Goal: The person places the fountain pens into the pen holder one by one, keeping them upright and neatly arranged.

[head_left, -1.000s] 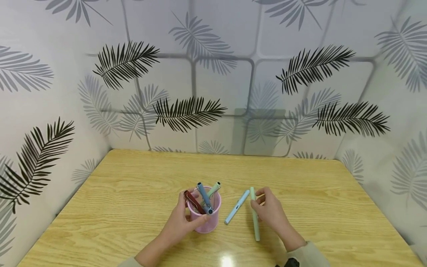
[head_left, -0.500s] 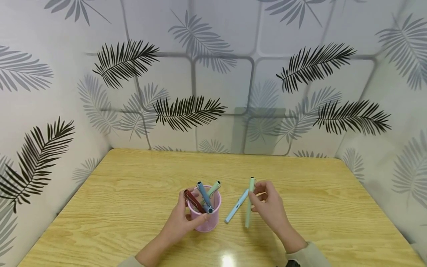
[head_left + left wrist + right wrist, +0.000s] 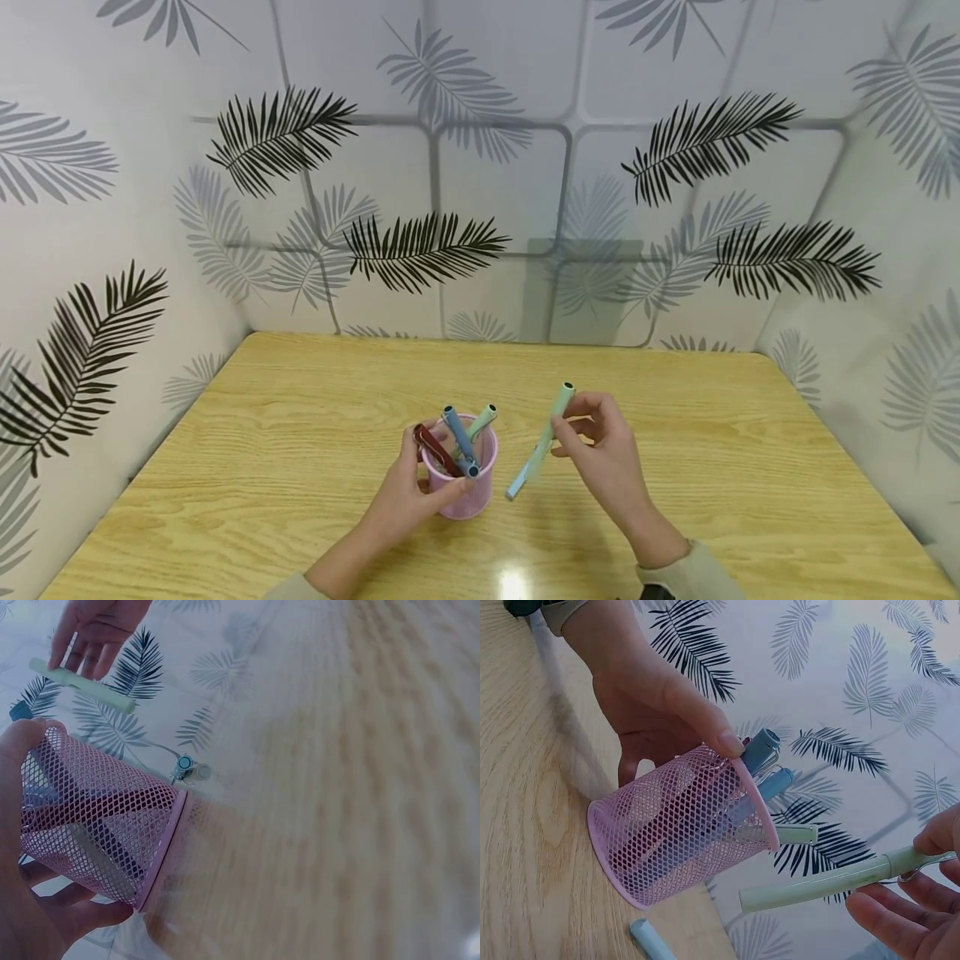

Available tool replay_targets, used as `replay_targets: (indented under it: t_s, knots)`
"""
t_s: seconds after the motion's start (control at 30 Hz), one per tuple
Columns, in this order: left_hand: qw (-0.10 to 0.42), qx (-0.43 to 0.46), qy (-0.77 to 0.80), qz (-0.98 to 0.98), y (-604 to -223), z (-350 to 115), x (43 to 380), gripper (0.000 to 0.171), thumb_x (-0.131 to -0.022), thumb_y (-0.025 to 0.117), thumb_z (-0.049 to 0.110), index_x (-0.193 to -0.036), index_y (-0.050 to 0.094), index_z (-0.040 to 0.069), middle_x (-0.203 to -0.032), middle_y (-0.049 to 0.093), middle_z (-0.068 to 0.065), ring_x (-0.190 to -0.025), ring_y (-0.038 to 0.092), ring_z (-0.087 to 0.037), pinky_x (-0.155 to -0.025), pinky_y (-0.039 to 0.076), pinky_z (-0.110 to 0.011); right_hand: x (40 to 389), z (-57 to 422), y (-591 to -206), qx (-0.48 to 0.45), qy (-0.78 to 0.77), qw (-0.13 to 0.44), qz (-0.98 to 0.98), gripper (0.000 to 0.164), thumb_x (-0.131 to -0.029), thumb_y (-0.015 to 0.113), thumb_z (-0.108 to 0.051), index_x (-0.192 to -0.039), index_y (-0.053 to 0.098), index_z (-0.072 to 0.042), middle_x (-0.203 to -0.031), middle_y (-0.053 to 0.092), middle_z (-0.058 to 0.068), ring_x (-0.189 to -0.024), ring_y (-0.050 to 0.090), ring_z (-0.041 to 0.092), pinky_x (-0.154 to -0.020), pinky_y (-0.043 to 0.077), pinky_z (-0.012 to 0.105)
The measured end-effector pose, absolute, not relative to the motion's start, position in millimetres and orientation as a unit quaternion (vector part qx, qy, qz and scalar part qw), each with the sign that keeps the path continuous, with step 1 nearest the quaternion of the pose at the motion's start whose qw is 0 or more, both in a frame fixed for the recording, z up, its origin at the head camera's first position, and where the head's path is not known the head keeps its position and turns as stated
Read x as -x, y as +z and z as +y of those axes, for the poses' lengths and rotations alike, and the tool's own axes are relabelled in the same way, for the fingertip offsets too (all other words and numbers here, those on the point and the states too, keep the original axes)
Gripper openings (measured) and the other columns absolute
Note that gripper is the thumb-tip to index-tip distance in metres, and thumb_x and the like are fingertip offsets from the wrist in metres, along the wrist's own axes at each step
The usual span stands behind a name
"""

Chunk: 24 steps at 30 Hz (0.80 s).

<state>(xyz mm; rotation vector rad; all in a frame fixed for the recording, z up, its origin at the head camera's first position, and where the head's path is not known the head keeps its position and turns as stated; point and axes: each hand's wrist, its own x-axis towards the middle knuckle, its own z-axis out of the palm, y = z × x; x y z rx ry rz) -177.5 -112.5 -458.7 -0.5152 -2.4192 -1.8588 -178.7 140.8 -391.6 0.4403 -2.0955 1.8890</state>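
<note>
My left hand [image 3: 405, 493] grips a pink mesh pen holder [image 3: 468, 500], its thumb near the front rim and fingers round the far side. Inside lean a dark red pen [image 3: 438, 451], two blue pens, one of them a longer blue pen [image 3: 458, 432], and a light green pen [image 3: 481, 420]. To the right, my right hand [image 3: 606, 446] pinches another light green pen [image 3: 817, 886] near its capped end, raised and tilted, its lower end towards the holder. Under it on the table lies a light blue pen [image 3: 517, 485], partly hidden by the held one in the head view.
The wood-grain table [image 3: 315, 400] runs back to a wall [image 3: 495, 300] with a leaf pattern, and similar walls stand at both sides. A bright glare spot lies near the table's front.
My right hand has lifted the light green pen off the table and moved it up and left, tilting it across the light blue pen. The left hand and pen holder stay put.
</note>
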Motion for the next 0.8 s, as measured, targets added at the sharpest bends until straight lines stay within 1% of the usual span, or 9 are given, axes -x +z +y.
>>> replay_targets:
  t_s: [0.07,0.27,0.47,0.6,0.7,0.8]
  knots:
    - [0.022,0.162,-0.601,-0.782,-457.7,-112.5,177.8,0.079,-0.079,0.075,0.033,-0.139,0.024,0.020,-0.135,0.041,-0.007,-0.113,0.051,-0.025,-0.077,0.053,-0.030,178.8,138.9,-388.8,-0.175,0.660,0.153,-0.714,0.027,-0.088,0.062,-0.002,-0.110,0.048,0.001,-0.099,0.053,0.015,-0.078,0.062,0.021,-0.061,0.056,0.039]
    - [0.026,0.162,-0.600,-0.783,-458.4,-112.0,177.9,0.079,-0.079,0.075,0.030,-0.139,0.025,0.019,-0.135,0.042,-0.013,-0.112,0.051,-0.029,-0.076,0.053,-0.030,179.6,133.5,-382.0,-0.225,0.667,0.187,-0.685,0.025,-0.087,0.061,0.004,-0.109,0.048,0.004,-0.098,0.053,0.017,-0.078,0.062,0.020,-0.059,0.056,0.036]
    - [0.024,0.170,-0.605,-0.777,-461.6,-111.9,176.9,0.077,-0.080,0.075,0.029,-0.138,0.025,0.018,-0.137,0.040,-0.016,-0.114,0.050,-0.032,-0.076,0.054,-0.031,179.9,126.7,-376.5,-0.261,0.679,0.217,-0.651,0.026,-0.085,0.059,0.011,-0.109,0.048,0.007,-0.096,0.054,0.016,-0.079,0.063,0.021,-0.058,0.056,0.037]
    - [0.024,0.175,-0.609,-0.774,-461.2,-112.0,176.9,0.077,-0.080,0.074,0.028,-0.138,0.025,0.017,-0.136,0.040,-0.017,-0.114,0.050,-0.032,-0.077,0.053,-0.032,180.8,121.3,-373.5,-0.266,0.684,0.223,-0.642,0.026,-0.084,0.059,0.012,-0.108,0.048,0.008,-0.095,0.055,0.014,-0.081,0.063,0.020,-0.060,0.056,0.036]
    - [0.022,0.168,-0.607,-0.777,-458.6,-111.6,176.0,0.078,-0.080,0.075,0.027,-0.139,0.025,0.017,-0.136,0.041,-0.015,-0.113,0.051,-0.030,-0.077,0.053,-0.032,181.2,118.1,-372.7,-0.265,0.685,0.223,-0.641,0.026,-0.084,0.060,0.011,-0.107,0.048,0.008,-0.095,0.056,0.015,-0.082,0.064,0.019,-0.061,0.056,0.036]
    - [0.019,0.168,-0.610,-0.774,-450.9,-110.2,172.9,0.078,-0.080,0.075,0.022,-0.139,0.024,0.012,-0.134,0.042,-0.018,-0.113,0.051,-0.032,-0.077,0.054,-0.034,181.2,116.2,-373.7,-0.265,0.681,0.223,-0.645,0.025,-0.085,0.060,0.009,-0.108,0.048,0.007,-0.095,0.056,0.017,-0.082,0.064,0.019,-0.062,0.056,0.036]
